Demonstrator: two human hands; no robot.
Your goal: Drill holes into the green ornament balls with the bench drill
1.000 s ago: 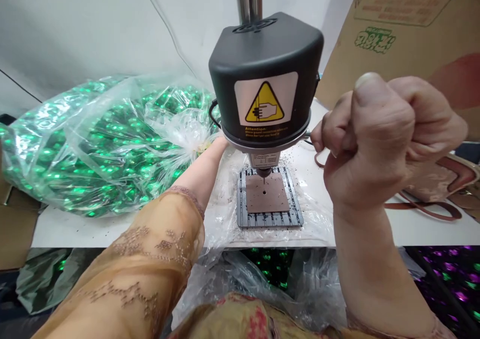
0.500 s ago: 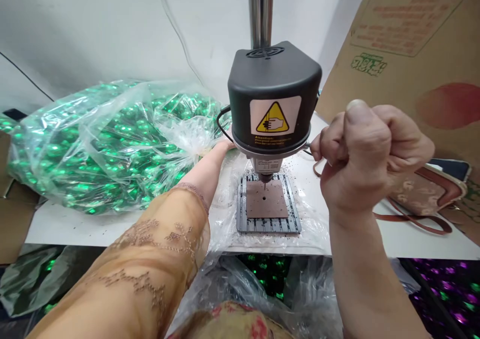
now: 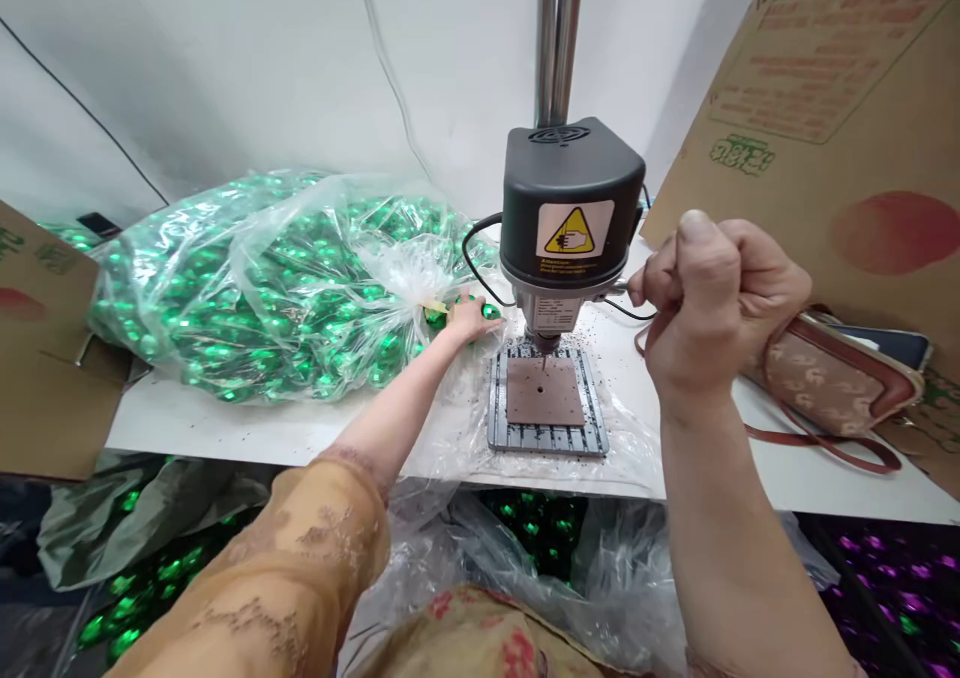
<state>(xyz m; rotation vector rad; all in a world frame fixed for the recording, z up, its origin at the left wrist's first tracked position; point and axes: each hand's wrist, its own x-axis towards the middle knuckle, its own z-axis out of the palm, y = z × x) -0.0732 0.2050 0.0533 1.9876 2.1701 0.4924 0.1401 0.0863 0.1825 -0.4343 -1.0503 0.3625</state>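
Note:
A bench drill press (image 3: 571,198) with a black motor cover stands in the middle, its thin bit above a brown square board (image 3: 551,408) with a small hole in it. My right hand (image 3: 705,288) is closed in a fist around the press's lever (image 3: 616,287), mostly hidden by the fingers. Left of the press, my left hand (image 3: 466,320) has its fingers curled around shiny green balls (image 3: 490,311); how many it holds is unclear. Close beside this hand lies a big clear bag (image 3: 300,288) full of green balls, its neck gathered and tied.
The board lies on a slotted metal base (image 3: 551,442) strewn with dark chips, on a white table (image 3: 247,436). Cardboard boxes (image 3: 795,178) stand right and left. A brown handbag (image 3: 832,368) lies at right. More green balls (image 3: 529,528) and purple balls (image 3: 870,578) are below the table.
My left hand has come out from behind the press, showing green balls at its fingers. My right hand stays closed on the lever. The view has shifted, putting the press farther right.

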